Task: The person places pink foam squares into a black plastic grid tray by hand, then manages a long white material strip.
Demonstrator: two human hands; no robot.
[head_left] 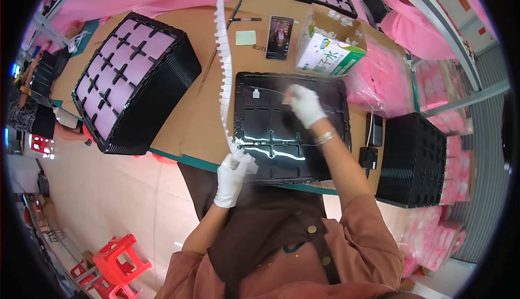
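My left hand (230, 181), in a white glove, is closed on the lower end of a long white notched strip (223, 55). That strip rises past the table's far side, and a loose white bit shows by my fingers. A black plastic tray (292, 175) with shallow square compartments lies in front of me. Over its upper part is my gloved right hand (306, 106), slightly blurred, fingers drawn together; what they hold, if anything, I cannot make out. One small white tab (256, 93) sits in the tray's upper left compartment.
At left stands a tall stack of black trays (162, 96) topped with pink sheets. Another black stack (414, 161) stands at right. Beyond the tray are a phone (279, 37), a green note (245, 38), a carton (328, 55) of white pieces and a pink plastic-wrapped bundle (379, 80).
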